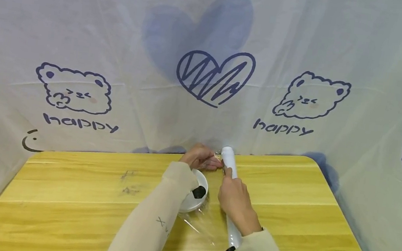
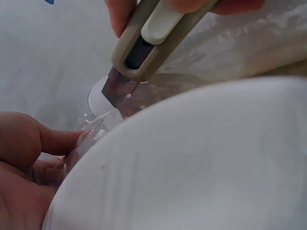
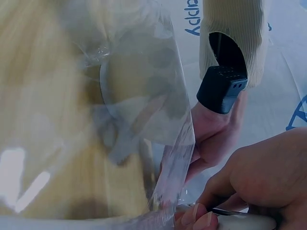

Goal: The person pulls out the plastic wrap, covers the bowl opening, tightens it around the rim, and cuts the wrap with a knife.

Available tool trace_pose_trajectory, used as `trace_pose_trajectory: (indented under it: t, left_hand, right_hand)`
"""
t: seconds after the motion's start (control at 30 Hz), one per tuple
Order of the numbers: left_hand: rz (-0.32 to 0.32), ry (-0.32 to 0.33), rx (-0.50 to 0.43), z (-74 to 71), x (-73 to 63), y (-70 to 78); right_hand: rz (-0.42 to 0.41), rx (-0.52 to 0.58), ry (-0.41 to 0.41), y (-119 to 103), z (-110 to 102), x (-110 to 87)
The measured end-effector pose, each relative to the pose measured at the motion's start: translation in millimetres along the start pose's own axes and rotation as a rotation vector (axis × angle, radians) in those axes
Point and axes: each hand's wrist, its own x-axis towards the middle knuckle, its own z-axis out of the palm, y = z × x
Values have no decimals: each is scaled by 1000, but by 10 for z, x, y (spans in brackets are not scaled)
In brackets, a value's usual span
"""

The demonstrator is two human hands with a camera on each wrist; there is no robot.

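Note:
My left hand pinches a gathered edge of clear plastic wrap beyond a white round bowl. In the left wrist view, a utility knife has its blade out, its tip right at the stretched wrap. My right hand grips this knife, fingers curled round its handle, beside the white roll of plastic wrap. Clear film spans from the roll toward the bowl in the right wrist view. Part of the bowl is hidden under my left forearm in the head view.
The wood-grain table ends at a hanging cloth printed with hearts and bears, close behind both hands. Similar cloth hangs at the left and right sides. Loose film lies on the tabletop before the bowl.

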Motion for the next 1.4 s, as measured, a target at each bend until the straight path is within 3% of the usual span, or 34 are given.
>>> trace_pose_trajectory:
  t: [0.7, 1.4]
  left_hand:
    - [1, 13, 77, -10, 58, -6]
    - [-16, 29, 57, 14, 56, 7]
  right_hand:
    - [-12, -28, 14, -39, -21, -232]
    - [-47, -45, 28, -77, -74, -545]
